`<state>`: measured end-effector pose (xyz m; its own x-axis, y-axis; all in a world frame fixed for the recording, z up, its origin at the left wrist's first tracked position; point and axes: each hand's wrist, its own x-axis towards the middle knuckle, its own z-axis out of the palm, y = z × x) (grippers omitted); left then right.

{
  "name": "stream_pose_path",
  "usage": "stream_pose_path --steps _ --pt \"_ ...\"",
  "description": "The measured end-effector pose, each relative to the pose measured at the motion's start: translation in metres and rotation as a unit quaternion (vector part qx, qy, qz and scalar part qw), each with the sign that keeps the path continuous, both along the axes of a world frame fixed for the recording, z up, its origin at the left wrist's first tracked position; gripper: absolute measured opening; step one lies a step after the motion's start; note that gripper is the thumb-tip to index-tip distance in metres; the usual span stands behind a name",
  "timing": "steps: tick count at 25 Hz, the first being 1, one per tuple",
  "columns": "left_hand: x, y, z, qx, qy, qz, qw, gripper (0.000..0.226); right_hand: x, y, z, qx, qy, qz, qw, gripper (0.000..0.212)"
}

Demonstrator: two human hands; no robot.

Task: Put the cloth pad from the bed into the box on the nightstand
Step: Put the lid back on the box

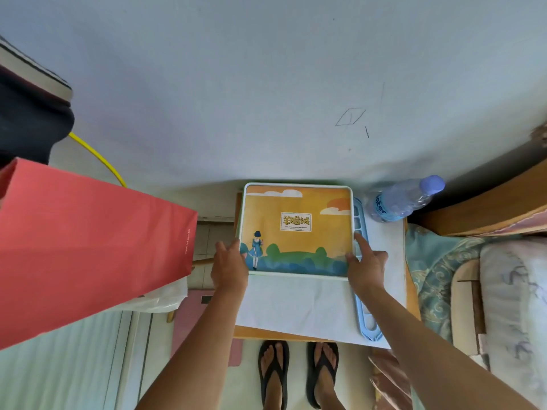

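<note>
Left hand (229, 266) grips the left edge of the box (297, 230); lid on. Box sits at the back of the nightstand surface (384, 261). Right hand (365, 266) holds the right edge, fingers (362, 241) spread along it. Bed (503, 291) lies further right, nearer the right hand; cloth pad not identifiable.

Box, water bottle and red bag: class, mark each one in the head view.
box (297, 232), head view, middle of its orange illustrated lid
water bottle (405, 199), head view, clear body near the label
red bag (88, 241), head view, its broad flat side
</note>
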<state>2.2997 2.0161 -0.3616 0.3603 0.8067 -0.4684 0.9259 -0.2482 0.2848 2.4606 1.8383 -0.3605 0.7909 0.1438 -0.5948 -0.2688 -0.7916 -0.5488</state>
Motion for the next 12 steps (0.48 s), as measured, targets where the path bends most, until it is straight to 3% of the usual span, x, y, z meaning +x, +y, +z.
stream_pose_path --steps 8,12 --pt "-0.007 0.007 -0.015 -0.058 -0.094 0.106 0.988 0.032 -0.003 0.014 -0.003 -0.125 -0.016 0.016 0.992 0.044" --pt "-0.006 0.01 -0.017 -0.06 -0.088 0.094 0.99 0.025 0.003 -0.002 -0.012 -0.043 0.052 -0.085 0.994 0.041"
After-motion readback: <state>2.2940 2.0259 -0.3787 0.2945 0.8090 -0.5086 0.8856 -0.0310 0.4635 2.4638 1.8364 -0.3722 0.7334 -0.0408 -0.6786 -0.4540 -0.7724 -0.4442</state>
